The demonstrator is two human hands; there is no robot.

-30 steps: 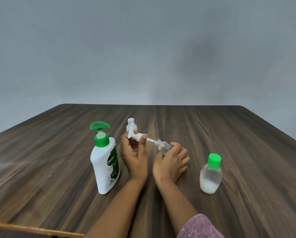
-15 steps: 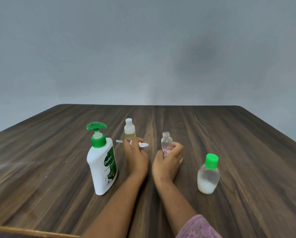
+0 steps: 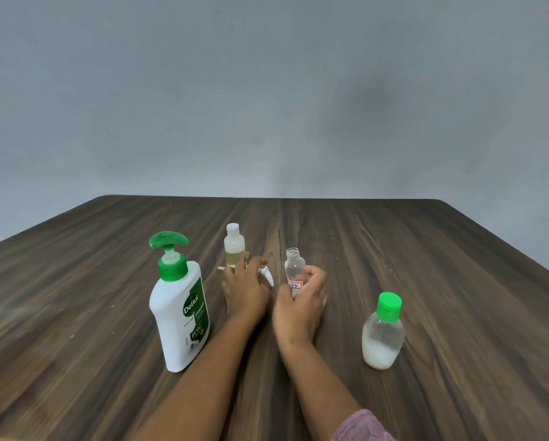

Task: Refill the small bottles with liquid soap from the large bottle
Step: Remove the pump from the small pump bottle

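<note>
White Dettol pump bottle [image 3: 184,308] stood upright just left of the left grip [image 3: 246,291], which pinched the sprayer [image 3: 266,275], while the right grip [image 3: 301,300] clasped the uncapped spray bottle [image 3: 292,265] upright.

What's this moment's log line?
left hand: holds white spray pump | right hand: grips uncapped clear small bottle, upright | white green-pump soap bottle: untouched

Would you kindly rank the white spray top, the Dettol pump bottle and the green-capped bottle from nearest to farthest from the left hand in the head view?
1. white spray top, at the fingers of the left hand.
2. Dettol pump bottle, just left.
3. green-capped bottle, far right.
</note>
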